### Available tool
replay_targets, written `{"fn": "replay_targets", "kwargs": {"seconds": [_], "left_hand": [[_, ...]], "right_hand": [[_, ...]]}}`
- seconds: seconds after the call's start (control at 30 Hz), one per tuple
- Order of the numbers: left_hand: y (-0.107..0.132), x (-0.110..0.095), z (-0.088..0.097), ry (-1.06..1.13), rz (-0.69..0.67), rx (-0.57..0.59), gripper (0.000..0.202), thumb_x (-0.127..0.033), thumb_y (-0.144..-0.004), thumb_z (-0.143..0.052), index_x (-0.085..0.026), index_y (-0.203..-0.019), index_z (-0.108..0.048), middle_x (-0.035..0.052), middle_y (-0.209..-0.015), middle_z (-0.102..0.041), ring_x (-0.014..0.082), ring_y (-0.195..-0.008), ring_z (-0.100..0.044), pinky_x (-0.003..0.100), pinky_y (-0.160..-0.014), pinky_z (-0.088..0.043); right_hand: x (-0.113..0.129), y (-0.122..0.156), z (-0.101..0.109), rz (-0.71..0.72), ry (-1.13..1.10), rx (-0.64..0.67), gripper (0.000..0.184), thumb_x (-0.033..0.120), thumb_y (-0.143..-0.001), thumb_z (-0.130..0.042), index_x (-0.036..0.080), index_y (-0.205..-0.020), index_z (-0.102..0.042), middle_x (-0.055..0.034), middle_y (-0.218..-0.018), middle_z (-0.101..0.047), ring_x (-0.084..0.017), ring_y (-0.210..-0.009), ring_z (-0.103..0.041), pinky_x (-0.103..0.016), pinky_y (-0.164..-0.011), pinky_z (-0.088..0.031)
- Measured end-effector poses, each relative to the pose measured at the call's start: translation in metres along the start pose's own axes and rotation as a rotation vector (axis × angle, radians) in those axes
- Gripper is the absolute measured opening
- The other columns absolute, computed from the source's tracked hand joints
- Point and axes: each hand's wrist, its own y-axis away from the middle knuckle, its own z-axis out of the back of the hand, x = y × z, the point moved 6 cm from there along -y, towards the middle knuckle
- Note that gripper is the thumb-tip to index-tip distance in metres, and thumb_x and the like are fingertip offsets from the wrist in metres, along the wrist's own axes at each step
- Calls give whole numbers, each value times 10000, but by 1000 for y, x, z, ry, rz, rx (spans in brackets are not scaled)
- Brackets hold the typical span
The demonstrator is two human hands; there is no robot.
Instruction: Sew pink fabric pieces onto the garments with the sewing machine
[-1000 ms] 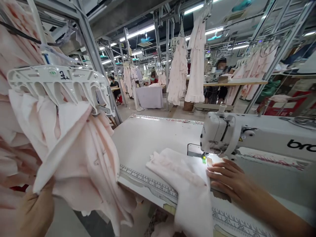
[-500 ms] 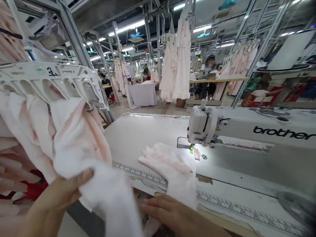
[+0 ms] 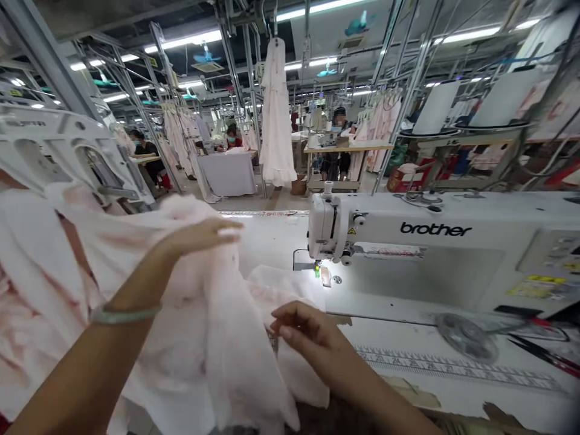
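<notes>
My left hand (image 3: 199, 234) is raised and pinches the top edge of a pale pink fabric piece (image 3: 212, 338), which hangs from it over the front of the sewing table (image 3: 408, 338). My right hand (image 3: 301, 326) is low at the table's front edge, its fingers curled on the same fabric's lower part. A second pink piece (image 3: 281, 284) lies on the table just left of the needle of the white Brother sewing machine (image 3: 408, 232). A bracelet sits on my left wrist.
A white plastic hanger clamp (image 3: 67, 151) holds a bundle of pink pieces at the left. Scissors (image 3: 539, 350) and a round metal disc (image 3: 466, 337) lie on the table at the right. Pink garments hang from overhead rails; other people sit at tables behind.
My left hand has lifted a pink piece up and rightward from the hanging bundle to over the table. My right hand rose from the table edge onto that fabric. The view has turned right.
</notes>
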Motion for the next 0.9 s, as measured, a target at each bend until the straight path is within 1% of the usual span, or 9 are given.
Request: {"fn": "replay_targets", "kwargs": {"seconds": [0.13,0.27,0.4,0.5,0.6,0.67,0.77,0.83,0.9], "left_hand": [[70,-8,-77,38,-77,561,517,-442,-804,-700,-349,-1303,-601,-6,-1370,-597,234,-1277,-547,366,-1110,-395],[135,5,-93,37,30,610,542,-482,-799,-707,-424,-1319,-566,-25,-1439,-528,258,-1349,-470,410,-1150,-349],[179,33,-102,-4,103,645,668,-479,-760,-745,-464,-1375,-484,-31,-1519,-420,287,-1435,-326,465,-1190,-267],[192,41,-112,-77,111,659,1025,-452,-682,-813,-475,-1493,-187,-41,-1607,-211,309,-1473,-215,490,-1198,-239],[179,21,-116,-118,17,533,1281,-435,-629,-848,-400,-1515,76,-2,-1636,-50,339,-1490,-120,522,-1198,-213],[158,-4,-112,-111,-70,413,1076,-409,-744,-760,-371,-1546,-43,22,-1623,-179,332,-1473,-206,527,-1194,-214],[117,-39,-101,-6,-137,276,343,-362,-936,-503,-281,-1253,-603,30,-1232,-661,238,-1119,-605,373,-1017,-457],[91,-54,-90,53,-152,182,256,-348,-949,-452,-220,-955,-673,1,-909,-708,178,-839,-640,272,-805,-504],[70,-64,-77,54,-194,72,230,-309,-920,-452,-200,-884,-651,-13,-825,-682,161,-774,-615,242,-729,-473]], "right_hand": [[-12,20,-6,22,416,129,340,330,-849,-683,235,-1168,-616,-58,-1152,-643,-227,-1050,-609,-338,-913,-490],[-39,33,-40,459,965,216,380,331,-886,-648,210,-1232,-548,-126,-1325,-568,-301,-1219,-522,-443,-1015,-443],[-53,35,-58,776,1227,-78,102,182,-944,-507,166,-888,-590,-131,-1185,-636,-306,-1177,-528,-479,-1013,-406],[-34,29,-52,693,974,-76,174,122,-932,-467,170,-787,-551,-81,-1015,-646,-216,-959,-580,-347,-847,-467],[-8,10,-29,353,528,-24,110,210,-923,-548,184,-817,-562,-26,-875,-599,-160,-817,-546,-258,-716,-433],[9,-3,-12,211,188,-78,191,312,-914,-611,178,-792,-551,8,-758,-539,-137,-730,-501,-236,-674,-403],[17,-21,2,112,-221,-153,333,459,-866,-683,174,-790,-529,30,-717,-467,-112,-665,-439,-208,-627,-378],[11,-27,4,71,-429,-220,369,515,-840,-705,188,-860,-534,33,-749,-473,-104,-658,-443,-194,-615,-385],[0,-26,-4,54,-575,-245,405,558,-828,-706,210,-957,-546,26,-798,-511,-109,-677,-484,-197,-634,-418]]}}
